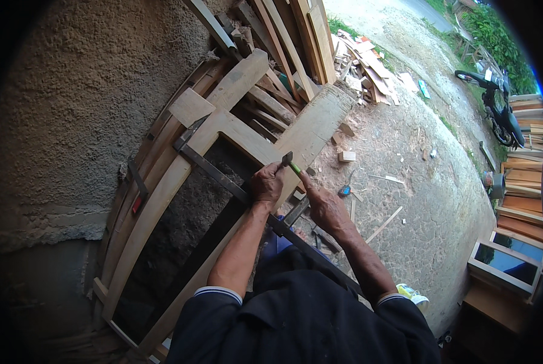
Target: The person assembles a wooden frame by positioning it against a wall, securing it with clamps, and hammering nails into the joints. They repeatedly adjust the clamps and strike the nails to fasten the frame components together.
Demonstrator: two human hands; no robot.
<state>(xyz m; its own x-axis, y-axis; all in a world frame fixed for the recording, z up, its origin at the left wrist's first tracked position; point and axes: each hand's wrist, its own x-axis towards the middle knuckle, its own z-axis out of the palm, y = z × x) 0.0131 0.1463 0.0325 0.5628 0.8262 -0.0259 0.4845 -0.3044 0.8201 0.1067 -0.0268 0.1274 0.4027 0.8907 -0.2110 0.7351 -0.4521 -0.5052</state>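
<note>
A large wooden frame (247, 134) with pale, broad boards lies in front of me. My left hand (266, 184) rests on it near the inner corner of a joint. Its fingers are closed, and what they hold is too small or hidden to make out. Just beside those fingers is the dark head of a hammer (291, 162) with a green handle. Around that handle my right hand (327, 209) is closed. A long dark metal bar clamp (214, 173) crosses the frame under my left wrist and runs on toward my right side.
A rough wall (95, 121) stands at the left, with long boards leaning along it. Scrap wood (368, 70) is heaped at the far side. On the ground lie a wood block (347, 156) and a blue-and-black tool (344, 192). A motorcycle (500, 109) and stacked planks (522, 182) stand at right.
</note>
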